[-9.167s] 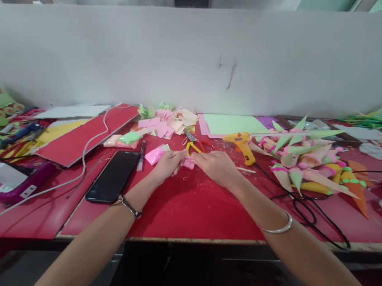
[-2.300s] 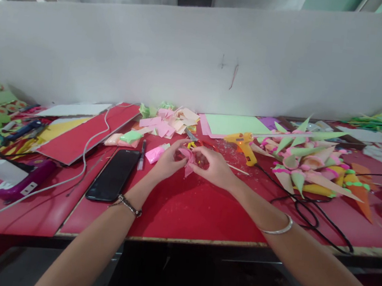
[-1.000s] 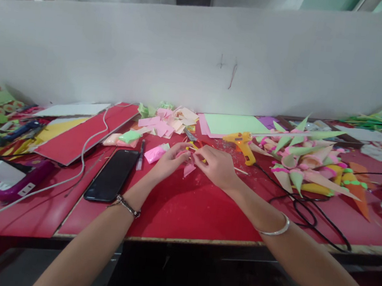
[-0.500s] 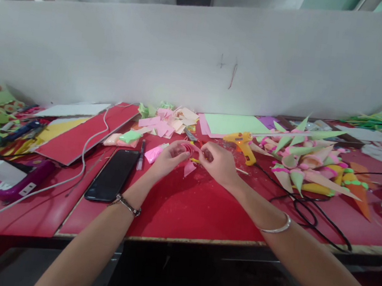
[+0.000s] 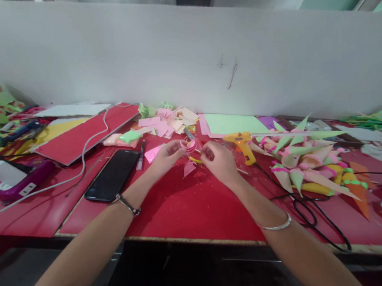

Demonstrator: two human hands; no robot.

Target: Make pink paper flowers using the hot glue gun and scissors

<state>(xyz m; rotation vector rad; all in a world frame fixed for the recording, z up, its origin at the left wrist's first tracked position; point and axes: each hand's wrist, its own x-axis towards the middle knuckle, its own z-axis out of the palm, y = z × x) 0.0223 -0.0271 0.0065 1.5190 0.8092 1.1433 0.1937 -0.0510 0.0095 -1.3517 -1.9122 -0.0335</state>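
Between my two hands is a curled pink paper strip [image 5: 193, 146], wound into loose loops. My left hand [image 5: 165, 158] pinches its left side between thumb and fingers. From the right, my right hand [image 5: 222, 163] closes on the strip's other side with curled fingers; the exact contact at the fingertips is partly hidden. Just below lies a small folded pink paper piece [image 5: 189, 168] on the red tabletop [image 5: 184, 206]. Part of a yellow ring-shaped thing [image 5: 196, 160] shows under the strip. A pink clay packet [image 5: 153, 153] is beside my left hand.
A yellow glue gun [image 5: 244, 146] lies right of my hands, its black cable [image 5: 306, 214] looping behind. Paper cone flowers [image 5: 305, 162] are piled farther right. Left are a phone [image 5: 112, 175], a pen [image 5: 141, 155] and a red board [image 5: 89, 132]. Paper scraps [image 5: 165, 123] lie behind.
The pink strip has shifted slightly and its loops show more openly between my hands. My left fingers have drawn back a little to the left; the right hand has barely moved.
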